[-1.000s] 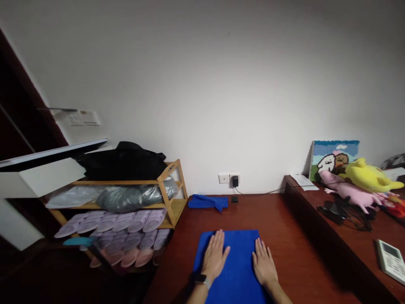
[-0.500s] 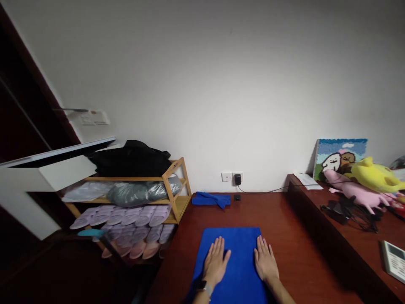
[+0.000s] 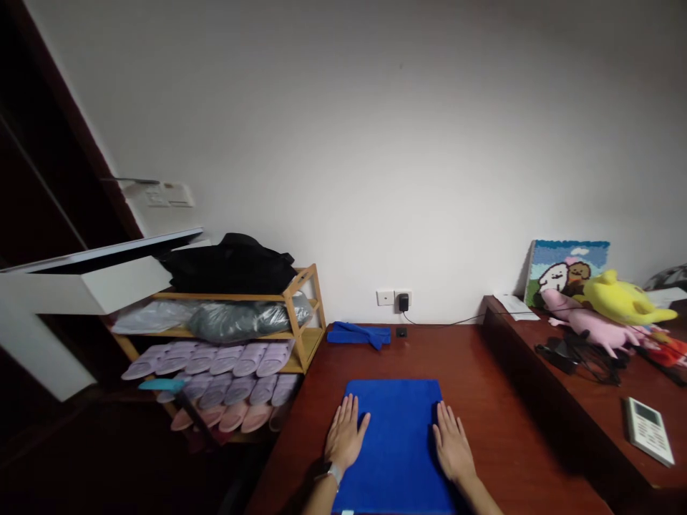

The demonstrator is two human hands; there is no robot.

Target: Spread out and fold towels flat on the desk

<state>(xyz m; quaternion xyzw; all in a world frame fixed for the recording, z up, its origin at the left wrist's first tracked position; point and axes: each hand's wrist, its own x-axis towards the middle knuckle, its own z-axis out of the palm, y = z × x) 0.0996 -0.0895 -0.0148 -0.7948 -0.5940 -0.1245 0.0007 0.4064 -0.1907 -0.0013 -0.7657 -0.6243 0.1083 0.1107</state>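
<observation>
Wooden rack (image 3: 307, 345) of lilac slippers (image 3: 225, 360) at left; plush toys (image 3: 622, 300) and remote (image 3: 648, 430) at right

- The tabletop (image 3: 483, 400) is glossy red-brown wood and runs back to the wall.
- A blue towel (image 3: 400, 429) lies flat on it at the near edge, folded into a rectangle.
- A small blue cloth (image 3: 358, 333) lies at the back by the wall, with a small black object (image 3: 400, 332) just beside it.
- A higher tabletop (image 3: 537, 372) on the right carries a white remote (image 3: 648, 430), black cables (image 3: 580, 354) and plush toys (image 3: 590, 325).
</observation>
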